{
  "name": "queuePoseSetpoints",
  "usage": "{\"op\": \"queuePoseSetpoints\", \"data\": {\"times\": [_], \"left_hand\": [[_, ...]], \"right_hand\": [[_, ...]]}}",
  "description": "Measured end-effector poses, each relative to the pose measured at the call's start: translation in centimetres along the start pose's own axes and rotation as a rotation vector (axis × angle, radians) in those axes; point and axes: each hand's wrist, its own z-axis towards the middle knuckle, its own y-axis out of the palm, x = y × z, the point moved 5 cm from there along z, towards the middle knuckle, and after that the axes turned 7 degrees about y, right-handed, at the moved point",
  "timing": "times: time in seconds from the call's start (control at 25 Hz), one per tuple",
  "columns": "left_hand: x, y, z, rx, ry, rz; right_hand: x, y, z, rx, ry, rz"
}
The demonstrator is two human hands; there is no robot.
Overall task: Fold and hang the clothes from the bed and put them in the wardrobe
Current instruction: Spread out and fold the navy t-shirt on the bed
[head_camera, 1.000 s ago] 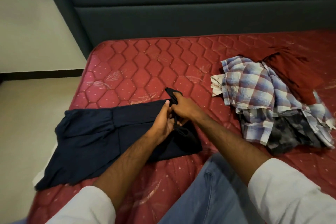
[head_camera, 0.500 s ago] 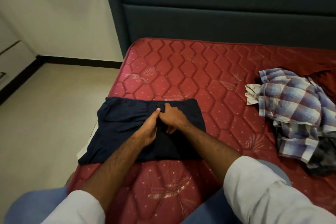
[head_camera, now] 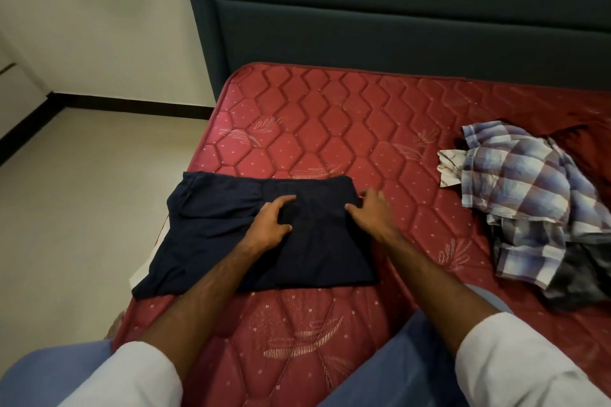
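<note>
Both hands are down flat on the navy garment [head_camera: 251, 241], palms pressing, fingers spread and nearly straight, gripping nothing. The left hand [head_camera: 269, 225] sits near the middle of the cloth, fingertips aimed at the far hem. The right hand [head_camera: 372, 213] rests at the garment's right edge, close to the far corner, fingers fanned over the border where cloth meets mattress. The two hands are set apart, with a band of dark fabric between them.

The garment itself is plain dark navy, folded into a rough rectangle, mostly smooth on the right half, rumpled and bunched on the left, where a corner trails down over the bed's edge. It lies on the near left part of the red quilted bed [head_camera: 330, 129], directly under both palms.

Half a second back the hands were together, fingers meeting at the cloth's centre; now they have parted, the right one sliding out to the edge.

Further out on the right, a crumpled checked shirt [head_camera: 515, 185] lies well apart from the navy piece, heaped over a dark grey garment [head_camera: 575, 284], with a maroon garment [head_camera: 585, 149] behind it. A dark padded headboard [head_camera: 396, 16] stands beyond the mattress.
</note>
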Motion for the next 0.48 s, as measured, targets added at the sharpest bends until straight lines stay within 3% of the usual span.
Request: {"op": "queuePoseSetpoints", "data": {"times": [0.2,0.4,0.48], "left_hand": [[1.6,-0.3,-0.5,0.128,0.226,0.132],[-0.5,-0.5,-0.5,0.05,-0.079,0.234],[0.6,-1.0,-0.9,0.104,-0.007,0.439]], "right_hand": [[1.5,0.9,1.4,-0.206,0.021,0.193],[0.9,1.1,0.8,-0.203,0.066,0.274],[1.0,1.3,0.8,-0.17,0.058,0.26]]}}
